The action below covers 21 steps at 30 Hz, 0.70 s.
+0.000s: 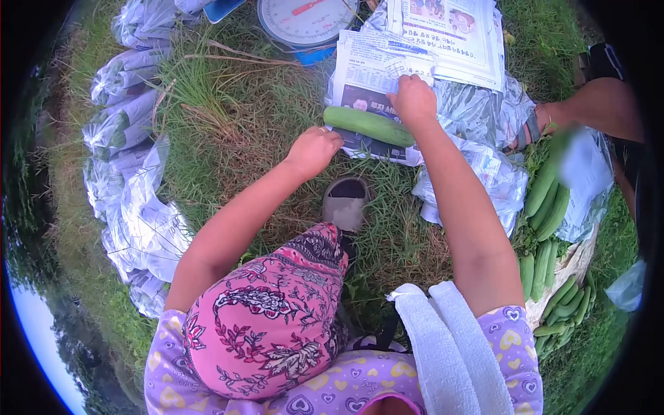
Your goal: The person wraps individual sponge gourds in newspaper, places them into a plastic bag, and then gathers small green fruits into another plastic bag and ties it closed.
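A long green cucumber-like vegetable (366,126) lies across a newspaper sheet (360,75) on a pile of plastic and paper. My left hand (315,150) is beside its left end, at the sheet's lower left corner, with fingers bent together; what they pinch is too small to make out. Over the sheet's right part is my right hand (414,100), just above the vegetable's right end. Its fingers are curled at the paper's edge, and their grip is not clear.
A round dial scale (308,17) stands at the top. Wrapped plastic bundles (121,124) line the left. More newspapers (460,45) lie upper right. Green vegetables (550,200) lie at right, near another person's leg (598,111) and sandalled foot. My shoe (346,205) is below the sheet.
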Each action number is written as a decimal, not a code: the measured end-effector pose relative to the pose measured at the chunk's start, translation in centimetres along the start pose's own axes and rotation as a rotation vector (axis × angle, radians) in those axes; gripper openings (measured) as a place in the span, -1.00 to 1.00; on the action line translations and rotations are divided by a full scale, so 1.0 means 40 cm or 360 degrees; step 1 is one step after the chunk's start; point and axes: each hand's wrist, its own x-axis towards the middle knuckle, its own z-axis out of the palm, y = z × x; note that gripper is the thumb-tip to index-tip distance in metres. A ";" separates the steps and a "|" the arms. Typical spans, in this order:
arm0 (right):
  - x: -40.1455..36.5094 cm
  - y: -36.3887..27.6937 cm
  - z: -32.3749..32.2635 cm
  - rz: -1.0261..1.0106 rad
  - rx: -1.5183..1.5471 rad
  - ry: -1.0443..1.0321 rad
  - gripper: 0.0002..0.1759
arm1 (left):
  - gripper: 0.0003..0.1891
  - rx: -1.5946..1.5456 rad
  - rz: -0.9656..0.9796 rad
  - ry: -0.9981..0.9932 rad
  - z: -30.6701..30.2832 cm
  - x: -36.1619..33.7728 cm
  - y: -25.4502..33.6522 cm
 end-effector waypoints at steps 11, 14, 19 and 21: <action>0.050 0.082 0.016 0.0497 0.0353 -0.0144 -0.73 | -0.81 0.0034 0.0022 -0.0010 0.014 -0.010 -0.003; 0.059 0.156 0.000 0.0670 0.0474 0.0007 -0.71 | -0.81 0.0016 -0.0017 -0.0128 -0.009 -0.005 0.000; 0.015 0.145 -0.045 0.0301 0.0382 0.0717 -0.71 | -0.80 -0.0163 -0.0083 -0.0013 -0.033 0.004 0.016; -0.032 0.095 -0.060 -0.0098 0.0535 0.0565 -0.66 | -0.79 -0.0238 -0.0142 -0.0004 -0.041 0.008 0.024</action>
